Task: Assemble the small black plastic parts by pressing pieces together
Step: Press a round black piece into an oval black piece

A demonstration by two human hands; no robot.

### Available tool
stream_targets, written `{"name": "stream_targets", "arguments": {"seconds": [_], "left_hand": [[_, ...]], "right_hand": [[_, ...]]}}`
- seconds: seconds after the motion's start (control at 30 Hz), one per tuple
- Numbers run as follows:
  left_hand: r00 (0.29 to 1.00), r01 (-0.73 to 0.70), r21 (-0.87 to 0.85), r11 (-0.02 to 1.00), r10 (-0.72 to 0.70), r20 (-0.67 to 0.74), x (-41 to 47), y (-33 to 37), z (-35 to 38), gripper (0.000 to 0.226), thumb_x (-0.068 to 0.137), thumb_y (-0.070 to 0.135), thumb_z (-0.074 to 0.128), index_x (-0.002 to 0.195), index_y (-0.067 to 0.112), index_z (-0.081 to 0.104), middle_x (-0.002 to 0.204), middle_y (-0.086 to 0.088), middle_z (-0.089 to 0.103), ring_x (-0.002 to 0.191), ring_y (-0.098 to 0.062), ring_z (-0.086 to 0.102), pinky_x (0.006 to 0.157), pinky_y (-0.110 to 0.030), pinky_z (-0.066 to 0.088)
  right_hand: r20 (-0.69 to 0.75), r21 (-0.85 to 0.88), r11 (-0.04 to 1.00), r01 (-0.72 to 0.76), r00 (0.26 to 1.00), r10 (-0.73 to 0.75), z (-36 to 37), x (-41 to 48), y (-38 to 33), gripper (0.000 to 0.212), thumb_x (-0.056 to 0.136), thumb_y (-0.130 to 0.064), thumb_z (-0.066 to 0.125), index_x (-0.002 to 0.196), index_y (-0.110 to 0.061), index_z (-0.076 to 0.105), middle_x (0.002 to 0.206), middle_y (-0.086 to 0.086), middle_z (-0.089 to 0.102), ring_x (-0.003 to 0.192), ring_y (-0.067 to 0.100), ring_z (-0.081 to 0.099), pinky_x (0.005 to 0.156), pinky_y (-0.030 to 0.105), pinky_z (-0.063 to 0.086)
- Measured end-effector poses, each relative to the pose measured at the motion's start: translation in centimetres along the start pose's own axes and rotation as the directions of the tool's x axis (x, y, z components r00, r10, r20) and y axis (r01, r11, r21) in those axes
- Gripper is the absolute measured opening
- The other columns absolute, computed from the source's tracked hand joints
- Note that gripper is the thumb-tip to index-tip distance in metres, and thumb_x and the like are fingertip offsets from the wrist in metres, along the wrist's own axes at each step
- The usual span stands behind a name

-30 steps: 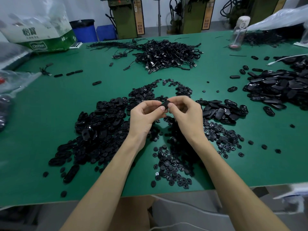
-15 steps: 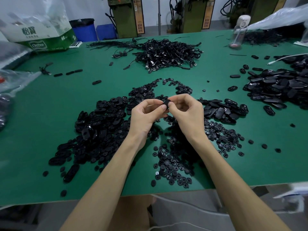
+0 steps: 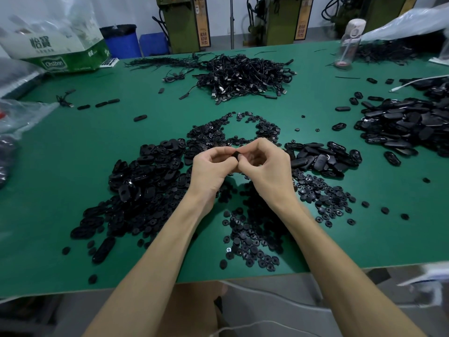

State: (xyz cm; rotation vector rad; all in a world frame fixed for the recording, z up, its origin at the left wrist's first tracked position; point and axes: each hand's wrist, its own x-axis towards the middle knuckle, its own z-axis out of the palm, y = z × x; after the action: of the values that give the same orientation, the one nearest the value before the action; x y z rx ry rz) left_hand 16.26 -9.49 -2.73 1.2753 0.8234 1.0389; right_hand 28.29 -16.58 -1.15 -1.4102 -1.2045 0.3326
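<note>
My left hand [image 3: 212,166] and my right hand [image 3: 264,166] meet above the middle of the green table [image 3: 73,152]. Between their fingertips sits a small black plastic part [image 3: 235,155], pinched from both sides and mostly hidden by the fingers. A heap of oval black shells [image 3: 145,186] lies to the left of my hands. Small round black pieces [image 3: 252,237] are spread below and to the right. A smaller pile of oval parts [image 3: 320,160] lies just right of my right hand.
A tangle of black cables [image 3: 243,76] lies at the far middle. Another large pile of oval parts [image 3: 403,127] fills the right side. A green-and-white box [image 3: 56,52] stands far left and a clear bottle [image 3: 348,43] far right. Plastic bags line the left edge.
Both hands have closed in tighter around the small black part, knuckles drawing together. They stay over the same spot on the table.
</note>
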Motion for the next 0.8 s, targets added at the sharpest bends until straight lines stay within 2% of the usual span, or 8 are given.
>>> {"name": "stream_targets", "arguments": {"seconds": [0.13, 0.3, 0.43, 0.53, 0.67, 0.8], "left_hand": [[1.000, 0.012, -0.006, 1.000, -0.012, -0.002, 0.00, 0.00, -0.05, 0.021, 0.083, 0.000, 0.070, 0.102, 0.005, 0.074, 0.095, -0.012, 0.079, 0.090, -0.022, 0.077, 0.080, -0.027, 0.059], [0.999, -0.007, -0.074, 0.997, 0.010, 0.043, -0.27, 0.27, -0.20, 0.019, 0.091, 0.002, 0.073, 0.110, 0.004, 0.074, 0.104, -0.013, 0.079, 0.101, -0.027, 0.076, 0.092, -0.035, 0.060], [0.994, -0.004, -0.184, 0.983, 0.024, 0.106, -0.45, 0.76, -0.12, 0.021, 0.093, -0.001, 0.071, 0.114, 0.002, 0.073, 0.105, -0.011, 0.079, 0.103, -0.023, 0.076, 0.088, -0.026, 0.059], [0.994, 0.001, -0.193, 0.981, 0.020, 0.109, -0.47, 0.80, -0.16, 0.020, 0.094, 0.000, 0.070, 0.114, 0.002, 0.073, 0.107, -0.012, 0.079, 0.103, -0.023, 0.075, 0.087, -0.026, 0.059], [0.994, 0.016, -0.159, 0.987, 0.001, 0.109, -0.55, 0.69, -0.15, 0.019, 0.095, 0.005, 0.071, 0.113, -0.001, 0.073, 0.104, -0.015, 0.078, 0.094, -0.023, 0.075, 0.083, -0.026, 0.059], [0.998, -0.005, -0.071, 0.997, 0.010, 0.068, -0.54, 0.62, -0.09, 0.017, 0.095, 0.005, 0.070, 0.111, -0.001, 0.072, 0.092, -0.013, 0.077, 0.078, -0.018, 0.072, 0.076, -0.025, 0.057]], "right_hand": [[-0.001, -0.011, 1.000, 0.007, 1.000, -0.007, 0.12, -0.06, 0.05, 0.009, 0.087, -0.002, 0.073, 0.090, -0.011, 0.073, 0.082, -0.001, 0.070, 0.072, 0.009, 0.063, 0.069, 0.024, 0.055], [-0.041, 0.016, 1.000, -0.022, 0.999, 0.022, -0.10, 0.15, 0.07, 0.007, 0.089, -0.006, 0.073, 0.092, -0.012, 0.074, 0.082, 0.000, 0.072, 0.075, 0.012, 0.066, 0.070, 0.023, 0.055], [-0.098, 0.067, 0.996, -0.066, 0.993, 0.072, -0.15, 0.22, 0.12, 0.006, 0.089, -0.009, 0.073, 0.093, -0.015, 0.073, 0.079, -0.002, 0.071, 0.072, 0.006, 0.063, 0.069, 0.021, 0.052], [-0.091, 0.110, 0.989, -0.095, 0.990, 0.105, -0.18, 0.35, 0.17, 0.006, 0.089, -0.010, 0.073, 0.092, -0.016, 0.074, 0.077, -0.003, 0.072, 0.072, 0.007, 0.064, 0.070, 0.024, 0.054], [-0.052, 0.144, 0.984, -0.105, 0.992, 0.113, -0.20, 0.35, 0.34, 0.007, 0.088, -0.010, 0.075, 0.092, -0.016, 0.074, 0.078, -0.002, 0.074, 0.074, 0.013, 0.071, 0.071, 0.028, 0.059], [-0.027, 0.168, 0.980, -0.103, 0.994, 0.109, -0.18, 0.28, 0.33, 0.009, 0.088, -0.008, 0.075, 0.091, -0.016, 0.073, 0.076, -0.002, 0.075, 0.070, 0.011, 0.072, 0.067, 0.022, 0.056]]}}
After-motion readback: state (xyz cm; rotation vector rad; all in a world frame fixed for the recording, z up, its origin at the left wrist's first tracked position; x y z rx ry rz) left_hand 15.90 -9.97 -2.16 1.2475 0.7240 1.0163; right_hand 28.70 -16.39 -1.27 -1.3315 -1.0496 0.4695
